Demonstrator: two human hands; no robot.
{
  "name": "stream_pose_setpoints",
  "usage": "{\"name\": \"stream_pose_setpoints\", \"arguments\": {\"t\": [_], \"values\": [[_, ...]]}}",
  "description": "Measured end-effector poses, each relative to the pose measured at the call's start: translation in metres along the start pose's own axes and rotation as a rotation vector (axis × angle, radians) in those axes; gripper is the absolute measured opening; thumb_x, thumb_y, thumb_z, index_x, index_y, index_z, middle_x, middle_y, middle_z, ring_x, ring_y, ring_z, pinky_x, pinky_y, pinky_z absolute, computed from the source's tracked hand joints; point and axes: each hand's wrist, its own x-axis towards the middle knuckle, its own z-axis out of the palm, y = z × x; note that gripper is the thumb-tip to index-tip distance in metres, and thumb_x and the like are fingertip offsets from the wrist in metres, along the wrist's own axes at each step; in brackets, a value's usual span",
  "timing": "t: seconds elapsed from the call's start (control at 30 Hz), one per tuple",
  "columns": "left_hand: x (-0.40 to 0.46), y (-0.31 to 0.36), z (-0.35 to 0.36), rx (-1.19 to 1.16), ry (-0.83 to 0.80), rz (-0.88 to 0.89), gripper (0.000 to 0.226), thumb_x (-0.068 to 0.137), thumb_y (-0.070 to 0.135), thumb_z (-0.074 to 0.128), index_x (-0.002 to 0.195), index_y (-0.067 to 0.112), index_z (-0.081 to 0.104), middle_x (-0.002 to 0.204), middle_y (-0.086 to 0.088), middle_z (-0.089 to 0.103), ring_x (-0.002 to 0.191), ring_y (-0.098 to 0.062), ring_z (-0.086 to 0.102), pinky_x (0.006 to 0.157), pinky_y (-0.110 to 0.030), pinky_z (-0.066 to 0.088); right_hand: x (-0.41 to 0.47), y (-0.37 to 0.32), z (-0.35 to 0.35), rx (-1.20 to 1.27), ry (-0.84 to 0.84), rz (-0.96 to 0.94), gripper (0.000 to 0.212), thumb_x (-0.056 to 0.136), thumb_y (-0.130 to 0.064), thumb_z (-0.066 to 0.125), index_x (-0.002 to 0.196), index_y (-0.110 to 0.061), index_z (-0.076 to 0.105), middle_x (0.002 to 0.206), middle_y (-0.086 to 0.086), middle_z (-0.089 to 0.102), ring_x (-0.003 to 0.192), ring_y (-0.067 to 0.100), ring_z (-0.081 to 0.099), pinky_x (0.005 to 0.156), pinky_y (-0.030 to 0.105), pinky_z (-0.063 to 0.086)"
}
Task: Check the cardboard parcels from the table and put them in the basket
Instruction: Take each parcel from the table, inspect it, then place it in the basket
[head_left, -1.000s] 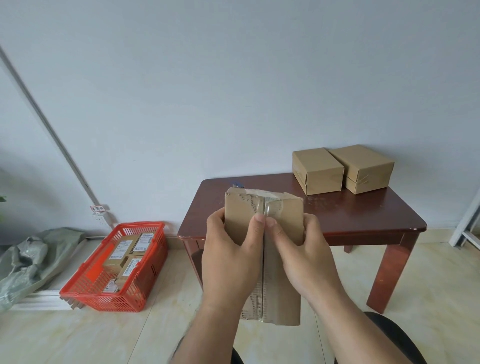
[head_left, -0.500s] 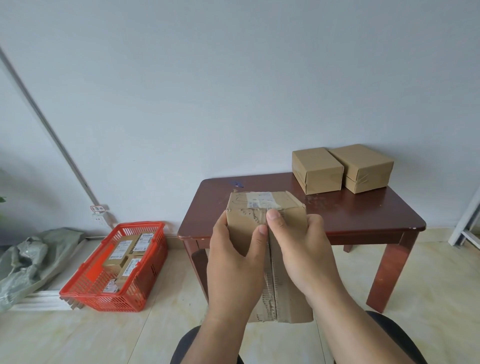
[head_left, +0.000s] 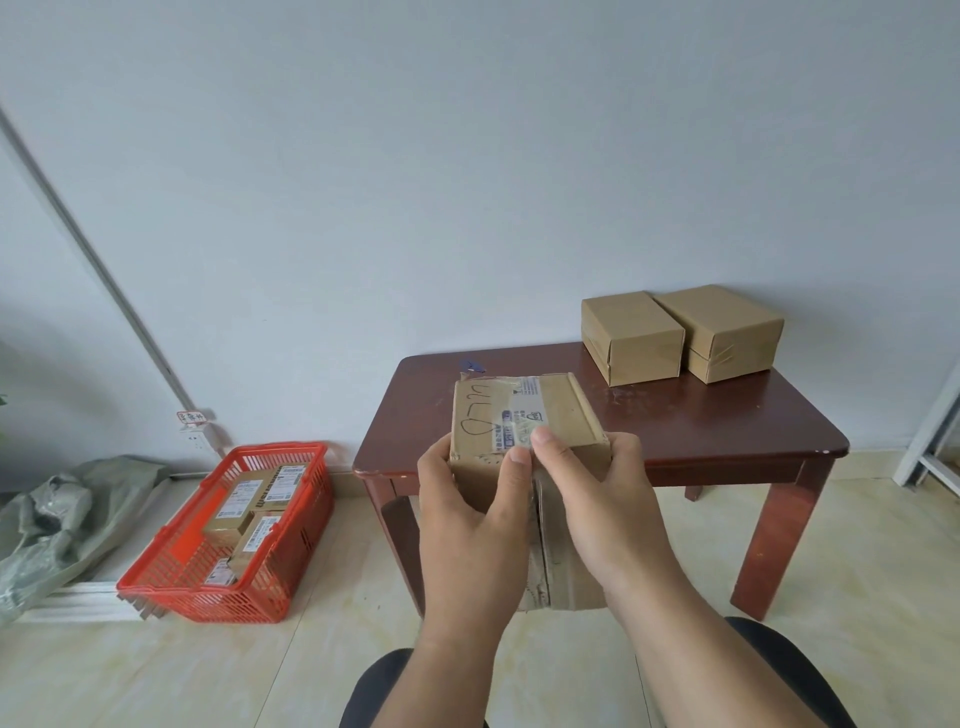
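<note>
Taped brown cardboard parcel with scrawled marker and a label strip (head_left: 524, 431) is in the air over the near edge of the dark red-brown wooden table (head_left: 727, 431). Left hand (head_left: 467, 525) and right hand (head_left: 597, 514) each have a closed grip on it, thumbs on top: looks mid-check. Two plain brown cardboard boxes (head_left: 680, 332) wait at the table's far right corner. Red plastic mesh basket (head_left: 171, 587), on the floor left of the table, already holds several labelled parcels. My read: three left to bin.
</note>
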Motion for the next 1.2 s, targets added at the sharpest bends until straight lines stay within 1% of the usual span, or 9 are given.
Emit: {"name": "stream_pose_setpoints", "arguments": {"t": [0.1,0.23,0.33,0.43,0.57,0.7,0.9,1.07,1.2], "values": [[0.0,0.002,-0.001,-0.024,-0.009,-0.029,0.04,0.091,0.041,0.076,0.124,0.036,0.054,0.101,0.014,0.073,0.093,0.0,0.069,0.081,-0.025,0.053,0.0,0.002,0.001,0.022,-0.011,0.0,0.045,0.085,-0.05,0.081,0.114,-0.03,0.054,0.104,-0.014,0.073,0.078,-0.011,0.069,0.067,0.021,0.052],[0.007,0.005,-0.004,-0.049,-0.018,-0.052,0.04,0.09,0.027,0.076,0.124,0.033,0.055,0.099,0.016,0.076,0.089,-0.001,0.072,0.076,-0.025,0.057,-0.005,0.007,0.001,0.006,-0.041,-0.019,0.046,0.084,-0.046,0.084,0.117,-0.036,0.052,0.102,-0.014,0.076,0.083,-0.004,0.073,0.08,0.036,0.061],[0.009,0.005,-0.006,-0.056,-0.03,-0.033,0.04,0.092,0.025,0.075,0.126,0.034,0.056,0.102,0.02,0.076,0.094,0.0,0.073,0.082,-0.026,0.059,-0.005,0.007,0.0,-0.017,-0.057,-0.036,0.044,0.083,-0.039,0.085,0.111,-0.043,0.051,0.102,-0.015,0.076,0.089,0.003,0.075,0.085,0.044,0.063],[0.005,0.003,-0.005,-0.024,-0.041,0.013,0.045,0.093,0.026,0.077,0.131,0.036,0.054,0.104,0.027,0.074,0.098,0.005,0.071,0.086,-0.025,0.057,-0.002,0.004,-0.001,-0.012,-0.042,-0.043,0.039,0.086,-0.029,0.081,0.11,-0.038,0.052,0.102,-0.014,0.075,0.082,-0.004,0.072,0.076,0.033,0.06],[0.001,0.0,-0.002,0.006,-0.031,0.052,0.052,0.089,0.03,0.08,0.132,0.037,0.052,0.109,0.021,0.074,0.104,0.001,0.07,0.091,-0.031,0.057,0.002,0.004,0.001,-0.001,0.016,-0.078,0.036,0.087,-0.036,0.082,0.109,-0.033,0.054,0.098,-0.014,0.072,0.077,-0.009,0.068,0.064,0.018,0.051],[0.008,0.003,-0.004,0.003,0.008,0.061,0.048,0.087,0.032,0.08,0.127,0.036,0.053,0.114,0.014,0.073,0.104,-0.002,0.07,0.094,-0.037,0.059,-0.001,0.007,0.003,-0.009,0.02,-0.088,0.042,0.085,-0.044,0.084,0.113,-0.035,0.055,0.1,-0.013,0.075,0.084,-0.003,0.071,0.078,0.031,0.06],[0.019,0.001,-0.008,0.062,0.042,0.098,0.046,0.085,0.058,0.077,0.123,0.038,0.06,0.122,0.013,0.067,0.119,-0.008,0.063,0.099,-0.04,0.056,-0.008,0.012,0.003,-0.059,-0.012,-0.129,0.039,0.087,-0.038,0.083,0.112,-0.037,0.053,0.1,-0.012,0.072,0.085,-0.003,0.069,0.073,0.024,0.052],[0.013,-0.001,-0.005,0.095,0.058,0.122,0.041,0.088,0.049,0.076,0.122,0.04,0.056,0.119,0.019,0.057,0.115,0.0,0.058,0.094,-0.026,0.052,-0.001,0.009,0.006,-0.086,0.061,-0.117,0.043,0.083,-0.047,0.084,0.107,-0.034,0.051,0.099,-0.011,0.071,0.082,-0.001,0.069,0.077,0.034,0.058],[0.008,-0.003,-0.005,0.118,0.05,0.133,0.047,0.088,0.047,0.076,0.129,0.04,0.055,0.117,0.022,0.053,0.117,0.0,0.055,0.094,-0.024,0.049,0.005,0.009,0.007,-0.076,0.08,-0.113,0.043,0.084,-0.048,0.083,0.107,-0.032,0.051,0.1,-0.011,0.071,0.086,0.005,0.07,0.078,0.036,0.059]]}}
